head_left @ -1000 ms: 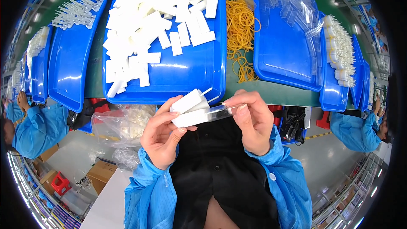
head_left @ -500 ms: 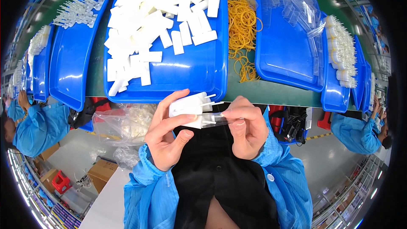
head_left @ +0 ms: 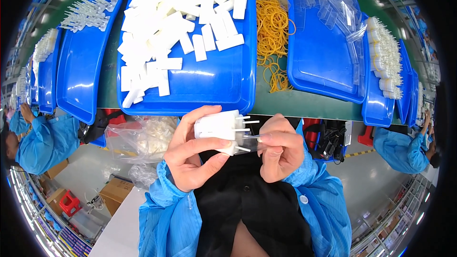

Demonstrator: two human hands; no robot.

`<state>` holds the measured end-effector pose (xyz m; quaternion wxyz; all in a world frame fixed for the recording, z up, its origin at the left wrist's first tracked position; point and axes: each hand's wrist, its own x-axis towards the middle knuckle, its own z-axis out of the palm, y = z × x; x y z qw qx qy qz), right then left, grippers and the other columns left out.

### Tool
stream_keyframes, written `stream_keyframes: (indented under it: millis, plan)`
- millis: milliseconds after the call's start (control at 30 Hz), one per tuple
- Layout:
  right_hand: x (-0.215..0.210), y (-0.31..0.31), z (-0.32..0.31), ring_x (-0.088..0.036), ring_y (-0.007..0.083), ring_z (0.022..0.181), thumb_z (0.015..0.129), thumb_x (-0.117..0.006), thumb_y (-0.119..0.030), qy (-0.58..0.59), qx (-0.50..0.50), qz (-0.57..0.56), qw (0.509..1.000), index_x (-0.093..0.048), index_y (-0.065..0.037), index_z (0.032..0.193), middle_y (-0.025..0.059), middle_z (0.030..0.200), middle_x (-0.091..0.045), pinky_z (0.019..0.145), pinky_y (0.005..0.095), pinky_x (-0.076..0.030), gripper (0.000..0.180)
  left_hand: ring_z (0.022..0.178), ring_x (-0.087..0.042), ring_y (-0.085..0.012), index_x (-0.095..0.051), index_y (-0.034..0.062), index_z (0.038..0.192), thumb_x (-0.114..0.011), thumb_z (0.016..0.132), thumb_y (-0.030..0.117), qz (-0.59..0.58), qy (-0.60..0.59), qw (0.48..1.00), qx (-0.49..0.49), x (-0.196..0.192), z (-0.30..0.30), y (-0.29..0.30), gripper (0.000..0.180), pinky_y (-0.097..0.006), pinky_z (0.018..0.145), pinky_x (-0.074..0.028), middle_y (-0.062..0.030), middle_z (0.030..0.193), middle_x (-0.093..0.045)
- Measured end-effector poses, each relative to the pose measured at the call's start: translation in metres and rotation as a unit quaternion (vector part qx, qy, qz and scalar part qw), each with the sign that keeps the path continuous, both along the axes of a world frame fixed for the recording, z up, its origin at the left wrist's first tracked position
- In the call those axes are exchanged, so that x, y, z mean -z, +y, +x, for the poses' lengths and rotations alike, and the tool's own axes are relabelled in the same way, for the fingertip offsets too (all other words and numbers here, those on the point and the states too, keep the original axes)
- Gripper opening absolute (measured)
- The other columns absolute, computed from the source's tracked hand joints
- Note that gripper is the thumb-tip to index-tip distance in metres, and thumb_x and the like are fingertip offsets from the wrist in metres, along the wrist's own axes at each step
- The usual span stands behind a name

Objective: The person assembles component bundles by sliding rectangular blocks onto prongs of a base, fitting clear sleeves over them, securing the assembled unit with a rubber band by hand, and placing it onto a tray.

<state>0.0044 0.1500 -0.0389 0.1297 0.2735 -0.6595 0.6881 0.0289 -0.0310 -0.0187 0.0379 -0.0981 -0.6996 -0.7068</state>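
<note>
While the left hand closes its fingers and thumb around a small white plastic block with thin pins at its end, the right hand pinches a clear little bag at the pin side, touching the block. Both are held just in front of the big blue tray on the green worktop. Inside this tray lie many white pieces. Beside the tray, to its right, lies a heap of yellow rubber bands, and further right another blue tray holds clear bags.
</note>
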Motion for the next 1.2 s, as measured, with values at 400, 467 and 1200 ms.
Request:
stream_keyframes:
  millis: [400,467,1200]
  plan:
    - [0.0020,-0.0026,-0.0001,-0.047,0.0174,0.058,0.088,-0.052,-0.009,0.021,-0.001,-0.030,0.999,-0.053,0.000,0.100,0.0124,0.077,-0.055,0.052,0.0259,-0.038,0.015,0.108,-0.051,-0.0322,-0.068,0.0056,0.091,-0.071,0.066,0.000,-0.058,0.027,0.998,-0.008,-0.0042,0.0014,-0.0011,0.026,-0.039,0.089,-0.042,-0.0233,0.124,-0.043]
    - [0.0014,-0.0040,-0.0007,-0.048,0.0177,0.058,0.088,-0.052,-0.010,0.012,-0.009,-0.030,0.999,-0.053,0.000,0.099,0.0123,0.077,-0.055,0.052,0.0259,-0.039,0.015,0.107,-0.051,-0.0320,-0.068,0.0057,0.091,-0.071,0.066,0.000,-0.059,0.030,0.998,-0.016,-0.0032,0.0013,-0.0013,0.026,-0.039,0.089,-0.042,-0.0231,0.123,-0.044]
    - [0.0061,-0.0038,0.0026,-0.049,0.0178,0.059,0.087,-0.053,-0.009,0.005,0.016,-0.058,0.998,-0.053,0.000,0.097,0.0122,0.076,-0.055,0.052,0.0267,-0.039,0.013,0.101,-0.056,-0.0306,-0.069,0.0089,0.089,-0.073,0.063,-0.003,-0.149,0.074,0.985,-0.032,-0.0092,0.0016,0.0020,0.029,-0.036,0.079,-0.049,-0.0218,0.119,-0.048]
